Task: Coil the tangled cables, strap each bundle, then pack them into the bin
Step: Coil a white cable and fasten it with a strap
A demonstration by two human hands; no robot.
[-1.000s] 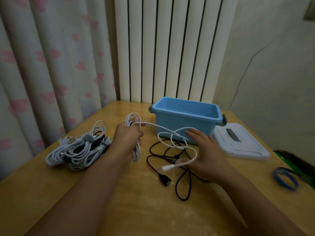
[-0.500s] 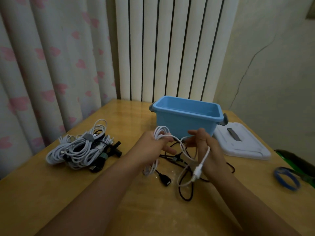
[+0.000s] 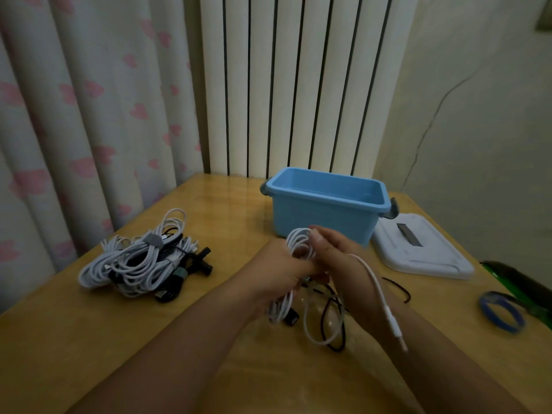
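My left hand (image 3: 277,273) and right hand (image 3: 334,261) meet at the centre of the frame, just in front of the blue bin (image 3: 324,210). The fingers (image 3: 316,237) of the right hand are curled shut on the top of a coil of white cable (image 3: 300,243), and the left hand is closed around the same coil from the left, so the loops sit squeezed between both hands. More loops of this cable hang out below my left palm, and its free end runs over the back of my right hand and down along the wrist, ending in a white plug (image 3: 395,327) at lower right of centre.

Under the hands, on the bench (image 3: 89,339), lies a loose black cable (image 3: 334,318) with a dark connector just below the hanging white loops; one strand of it shows to the right of my right wrist.

At middle left of the frame a heap of white and black cables (image 3: 140,261) rests on the bench, well apart from my hands, with a grey strap (image 3: 152,241) around one bundle. The bin stands open just behind my hands. Its white lid (image 3: 418,249) lies flat to the right of it. At the right edge lies a blue band (image 3: 500,313) beside a green and black object I cannot identify.
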